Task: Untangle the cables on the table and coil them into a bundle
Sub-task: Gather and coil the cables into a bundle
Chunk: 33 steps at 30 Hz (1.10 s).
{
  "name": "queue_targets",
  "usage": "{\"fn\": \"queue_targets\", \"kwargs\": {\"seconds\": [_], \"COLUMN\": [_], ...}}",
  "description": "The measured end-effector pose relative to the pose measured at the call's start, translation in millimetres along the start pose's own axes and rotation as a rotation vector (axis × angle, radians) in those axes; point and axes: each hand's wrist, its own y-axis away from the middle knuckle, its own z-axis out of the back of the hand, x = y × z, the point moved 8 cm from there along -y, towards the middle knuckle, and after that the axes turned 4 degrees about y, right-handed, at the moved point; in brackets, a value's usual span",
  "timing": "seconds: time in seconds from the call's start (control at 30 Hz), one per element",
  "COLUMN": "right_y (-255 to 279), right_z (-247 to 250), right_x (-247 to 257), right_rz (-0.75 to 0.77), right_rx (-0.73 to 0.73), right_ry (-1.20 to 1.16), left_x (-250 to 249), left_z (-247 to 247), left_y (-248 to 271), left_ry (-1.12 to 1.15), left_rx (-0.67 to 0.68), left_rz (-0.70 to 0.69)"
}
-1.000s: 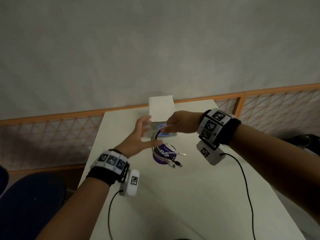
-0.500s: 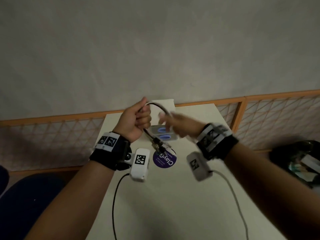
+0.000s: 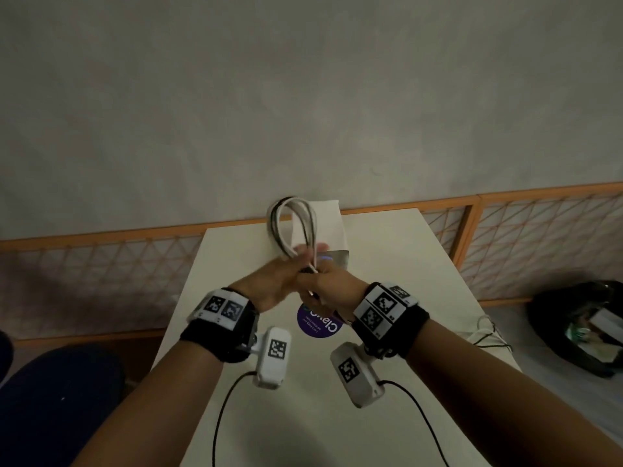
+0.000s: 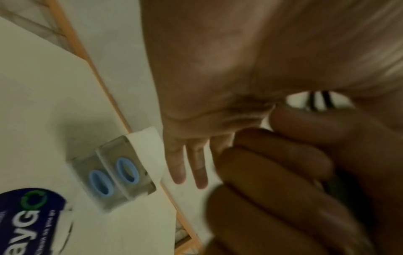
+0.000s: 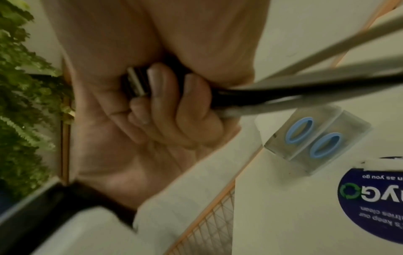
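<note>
A bundle of white and black cables (image 3: 292, 221) stands as a tall loop above my two hands, over the far middle of the white table (image 3: 371, 416). My left hand (image 3: 278, 281) grips the base of the loop, fingers curled round the strands and a metal plug (image 5: 135, 81). My right hand (image 3: 325, 279) meets it from the right; its fingers (image 4: 185, 163) are straight and lie against the cables. In the right wrist view the cables (image 5: 305, 86) run out to the right of the left fist. The strands inside the fist are hidden.
A clear box with two blue rings (image 3: 333, 258) lies just beyond the hands, in front of a white box (image 3: 328, 224). A round purple sticker (image 3: 318, 326) is on the table below the wrists. An orange lattice fence (image 3: 505, 241) borders it; a black bag (image 3: 580, 328) lies right.
The cables were lifted off the purple sticker. My left hand closed on them, my right hand joined it, and the strands now stand folded into a loop above both hands.
</note>
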Motion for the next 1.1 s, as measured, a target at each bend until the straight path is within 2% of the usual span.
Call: {"fn": "queue_targets", "kwargs": {"seconds": [0.07, 0.13, 0.17, 0.23, 0.3, 0.37, 0.43, 0.5, 0.57, 0.6, 0.63, 0.7, 0.77, 0.83, 0.9, 0.97, 1.03, 1.1], "right_y": [-3, -4, -4, 1, 10, 21, 31, 38, 43, 44, 46, 46, 39, 27, 12, -5, -16, -19], "right_z": [-4, -2, 0, 10, 24, 34, 34, 30, 24, 20, 15, 7, 12, 32, 57, 73, 76, 71], "right_x": [-4, -4, -3, -10, -36, -67, -79, -69, -42, -25, -6, 32, 69, 97, 108, 102, 84, 67], "right_rz": [-0.038, -0.030, -0.001, 0.033, -0.012, -0.093, -0.124, -0.108, 0.005, 0.087, 0.178, 0.346, 0.497, 0.557, 0.493, 0.381, 0.237, 0.134], "right_rx": [-0.025, -0.054, -0.059, -0.060, -0.073, -0.033, 0.048, 0.129, 0.176, 0.190, 0.202, 0.234, 0.186, 0.075, -0.019, -0.043, 0.064, 0.195], "right_ry": [0.055, 0.034, 0.059, 0.288, 0.561, 0.625, 0.703, 0.795, 0.930, 0.989, 1.035, 1.086, 1.081, 1.063, 1.069, 1.116, 1.051, 0.825], "left_x": [-1, -10, -13, -21, -25, -21, -11, 4, 14, 19, 19, 16, 15, 29, 42, 45, 34, 22], "left_z": [-10, -10, -8, 9, 38, 60, 72, 82, 90, 89, 79, 40, -5, -30, -51, -66, -78, -79], "left_y": [-1, -4, -7, -11, -14, -19, -21, -20, -16, -14, -12, -13, -12, -8, -2, 8, 19, 23], "left_ry": [-0.081, 0.009, 0.113, 0.446, 0.806, 1.000, 0.949, 0.822, 0.593, 0.470, 0.353, 0.174, 0.142, 0.204, 0.313, 0.397, 0.436, 0.434], "left_rx": [0.011, -0.054, -0.084, -0.176, -0.280, -0.321, -0.395, -0.534, -0.674, -0.692, -0.662, -0.474, -0.241, -0.087, 0.132, 0.343, 0.472, 0.494], "left_rz": [0.004, -0.007, -0.031, -0.093, -0.184, -0.194, -0.166, -0.130, -0.079, -0.046, -0.015, 0.042, 0.087, 0.189, 0.284, 0.312, 0.288, 0.252]}}
